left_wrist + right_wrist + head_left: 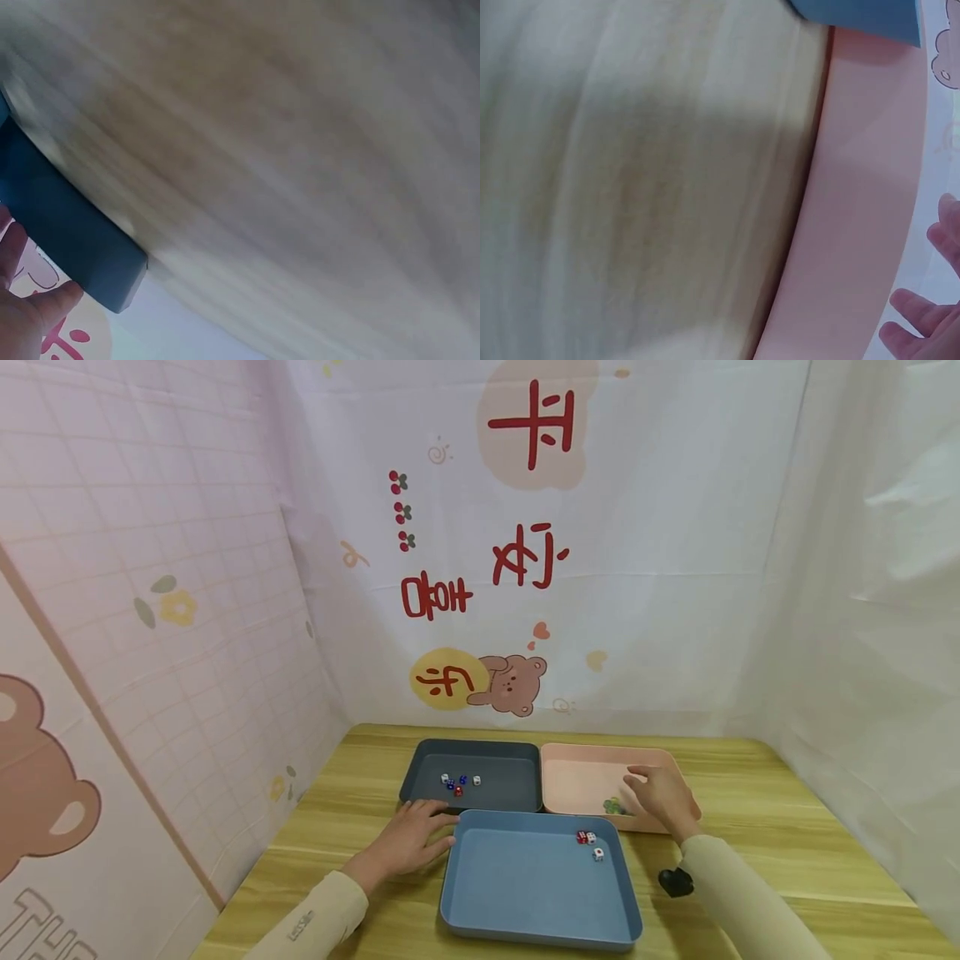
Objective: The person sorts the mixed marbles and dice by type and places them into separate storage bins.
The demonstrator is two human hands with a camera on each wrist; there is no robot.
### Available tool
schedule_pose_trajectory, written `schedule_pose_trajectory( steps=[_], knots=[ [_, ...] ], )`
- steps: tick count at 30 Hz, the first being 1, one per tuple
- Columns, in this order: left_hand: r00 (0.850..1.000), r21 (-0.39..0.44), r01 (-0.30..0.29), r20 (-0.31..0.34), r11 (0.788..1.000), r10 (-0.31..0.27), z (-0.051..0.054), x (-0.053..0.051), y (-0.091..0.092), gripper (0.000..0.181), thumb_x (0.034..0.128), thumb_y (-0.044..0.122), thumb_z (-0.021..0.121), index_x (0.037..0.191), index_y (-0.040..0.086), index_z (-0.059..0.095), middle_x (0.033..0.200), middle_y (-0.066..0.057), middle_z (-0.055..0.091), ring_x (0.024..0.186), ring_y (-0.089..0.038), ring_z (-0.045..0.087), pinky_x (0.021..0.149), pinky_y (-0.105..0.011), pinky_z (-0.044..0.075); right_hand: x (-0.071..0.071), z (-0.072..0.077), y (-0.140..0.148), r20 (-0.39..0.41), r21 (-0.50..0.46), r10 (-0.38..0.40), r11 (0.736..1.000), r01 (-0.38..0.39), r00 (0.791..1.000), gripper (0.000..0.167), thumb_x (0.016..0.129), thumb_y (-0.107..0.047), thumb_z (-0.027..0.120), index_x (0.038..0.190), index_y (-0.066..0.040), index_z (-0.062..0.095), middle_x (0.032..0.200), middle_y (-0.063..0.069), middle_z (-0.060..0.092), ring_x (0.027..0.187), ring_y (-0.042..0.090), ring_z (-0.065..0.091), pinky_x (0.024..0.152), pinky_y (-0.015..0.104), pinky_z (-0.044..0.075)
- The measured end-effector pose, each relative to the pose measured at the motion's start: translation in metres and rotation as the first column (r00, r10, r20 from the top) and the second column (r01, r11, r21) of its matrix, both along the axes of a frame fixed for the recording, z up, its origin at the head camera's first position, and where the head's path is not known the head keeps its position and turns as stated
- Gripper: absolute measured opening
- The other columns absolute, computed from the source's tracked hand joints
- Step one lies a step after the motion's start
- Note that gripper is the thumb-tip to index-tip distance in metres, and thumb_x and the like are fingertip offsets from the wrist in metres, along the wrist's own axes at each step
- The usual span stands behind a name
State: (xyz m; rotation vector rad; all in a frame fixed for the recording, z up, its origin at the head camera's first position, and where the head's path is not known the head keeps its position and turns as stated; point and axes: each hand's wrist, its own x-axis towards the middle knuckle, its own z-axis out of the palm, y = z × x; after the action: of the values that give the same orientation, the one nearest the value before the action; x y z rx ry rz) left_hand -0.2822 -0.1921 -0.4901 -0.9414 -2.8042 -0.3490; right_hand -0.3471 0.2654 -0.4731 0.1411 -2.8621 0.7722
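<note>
My right hand (660,793) hovers over the right part of the pink tray (573,777), its fingers (919,311) spread and nothing visible between them. Just left of it in that tray lies a blurred cluster of small green pieces (613,807). My left hand (405,842) rests at the near edge of the dark grey tray (510,768), thumb side close to the blue tray's (540,893) upper left corner. Several white, blue and red dice (458,792) lie in the dark tray. A red die (582,837) and two white dice (597,854) sit in the blue tray's upper right.
All three trays stand on a wood-grain table (322,810), the blue one nearest me. A small black object (676,882) is by my right sleeve. White printed cloth (637,568) hangs behind the table and along both sides.
</note>
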Motion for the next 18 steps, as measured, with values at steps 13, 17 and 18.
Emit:
schedule_pose_trajectory(
  steps=[13, 17, 18],
  knots=[
    [0.999, -0.139, -0.045, 0.015, 0.989, 0.048, 0.015, -0.015, 0.015, 0.040, 0.0975, 0.047, 0.059, 0.123, 0.017, 0.068, 0.123, -0.008, 0.061, 0.113, -0.030, 0.057, 0.094, -0.052, 0.047, 0.015, -0.015, 0.005, -0.220, 0.358, 0.157, 0.931, -0.070, 0.963, 0.042, 0.096, -0.035, 0.064, 0.130, -0.010, 0.067, 0.133, 0.028, 0.055, 0.126, 0.049, 0.046, 0.099, 0.074, 0.029],
    [0.996, -0.172, -0.086, 0.007, 0.981, 0.089, 0.024, -0.020, 0.023, 0.043, 0.0975, 0.049, 0.058, 0.125, 0.017, 0.068, 0.125, -0.009, 0.061, 0.116, -0.033, 0.058, 0.094, -0.052, 0.047, 0.025, -0.013, 0.003, -0.207, 0.349, 0.162, 0.934, -0.082, 0.965, 0.045, 0.097, -0.039, 0.063, 0.132, -0.011, 0.066, 0.136, 0.026, 0.054, 0.128, 0.048, 0.045, 0.102, 0.073, 0.027],
    [0.995, -0.173, -0.096, 0.006, 0.980, 0.098, 0.026, -0.021, 0.025, 0.044, 0.0974, 0.049, 0.058, 0.125, 0.016, 0.068, 0.127, -0.010, 0.060, 0.117, -0.033, 0.057, 0.095, -0.052, 0.047, 0.027, -0.013, 0.002, -0.208, 0.345, 0.159, 0.935, -0.079, 0.965, 0.045, 0.097, -0.040, 0.062, 0.132, -0.011, 0.066, 0.136, 0.026, 0.054, 0.128, 0.048, 0.045, 0.102, 0.073, 0.027]
  ],
)
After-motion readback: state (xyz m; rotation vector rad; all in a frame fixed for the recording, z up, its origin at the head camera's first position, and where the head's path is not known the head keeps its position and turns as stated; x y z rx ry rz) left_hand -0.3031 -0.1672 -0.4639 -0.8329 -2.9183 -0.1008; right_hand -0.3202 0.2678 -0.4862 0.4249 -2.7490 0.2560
